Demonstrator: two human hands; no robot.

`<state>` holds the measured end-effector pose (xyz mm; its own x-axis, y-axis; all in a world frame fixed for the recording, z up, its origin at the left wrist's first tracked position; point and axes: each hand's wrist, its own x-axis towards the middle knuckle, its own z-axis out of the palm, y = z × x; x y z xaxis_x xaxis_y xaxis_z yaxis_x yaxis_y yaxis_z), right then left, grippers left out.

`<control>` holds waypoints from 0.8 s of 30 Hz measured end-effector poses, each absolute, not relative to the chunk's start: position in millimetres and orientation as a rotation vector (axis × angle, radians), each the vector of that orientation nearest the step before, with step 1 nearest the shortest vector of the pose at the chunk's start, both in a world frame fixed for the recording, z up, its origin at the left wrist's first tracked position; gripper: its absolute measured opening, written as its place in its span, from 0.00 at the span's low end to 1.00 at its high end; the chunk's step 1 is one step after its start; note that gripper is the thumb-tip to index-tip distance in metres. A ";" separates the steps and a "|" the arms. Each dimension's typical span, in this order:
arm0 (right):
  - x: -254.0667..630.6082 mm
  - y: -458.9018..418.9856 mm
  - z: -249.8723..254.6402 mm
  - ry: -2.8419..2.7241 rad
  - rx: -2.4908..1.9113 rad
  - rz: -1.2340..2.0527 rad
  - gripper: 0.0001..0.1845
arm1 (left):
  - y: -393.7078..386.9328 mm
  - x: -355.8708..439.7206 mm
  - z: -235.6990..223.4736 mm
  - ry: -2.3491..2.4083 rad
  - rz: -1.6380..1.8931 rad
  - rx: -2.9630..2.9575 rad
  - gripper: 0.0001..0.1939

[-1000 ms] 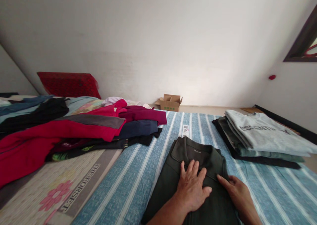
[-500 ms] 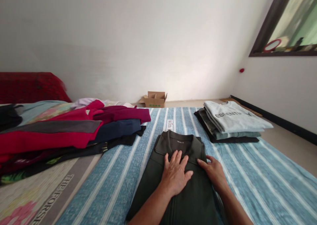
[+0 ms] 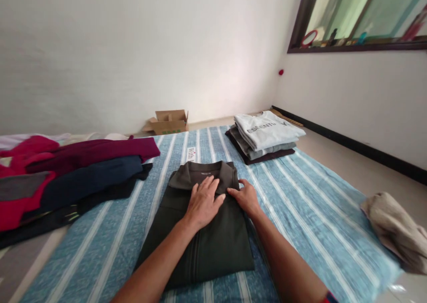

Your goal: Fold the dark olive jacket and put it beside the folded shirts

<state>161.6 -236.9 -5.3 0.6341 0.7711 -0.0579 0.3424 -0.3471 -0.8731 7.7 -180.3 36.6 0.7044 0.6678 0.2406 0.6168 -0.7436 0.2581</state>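
Observation:
A dark green collared shirt point(image 3: 216, 254) lies folded on the blue striped bed cover, its collar away from me. My left hand point(image 3: 204, 201) rests flat on its upper front, just below the collar, fingers spread. At the shirt's right shoulder edge is my right hand point(image 3: 246, 197). Its thumb presses on top of the cloth, and the index finger reaches around the side; the other fingers are mostly hidden. Beyond, to the right, stands a stack of folded clothes with a light grey printed top point(image 3: 267, 131) uppermost.
On the left lie loose clothes, including maroon trousers point(image 3: 133, 151), a navy garment point(image 3: 96, 174) and a red and grey garment point(image 3: 20, 191). The striped bed cover point(image 3: 310, 205) spans the bed. A cardboard box point(image 3: 170, 123) sits by the wall. A beige cloth point(image 3: 393, 232) lies at the right edge.
My view has turned to the right, so everything appears shifted left and the beige cloth now shows. Both hands keep nearly the same places on the shirt.

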 end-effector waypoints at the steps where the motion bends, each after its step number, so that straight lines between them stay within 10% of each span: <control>1: 162.6 -236.0 -4.7 -0.874 -1.952 0.588 0.33 | -174.0 14.1 35.2 0.935 0.570 2.717 0.24; 24: 166.2 -237.5 7.0 -0.907 -2.066 0.538 0.39 | -138.4 67.2 21.9 1.224 0.566 2.773 0.22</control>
<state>166.2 -237.5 7.0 0.6530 0.7549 -0.0609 0.4154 -0.4242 -0.8047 67.2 -138.4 21.9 0.6178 0.7240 0.3068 0.7029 -0.6834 0.1973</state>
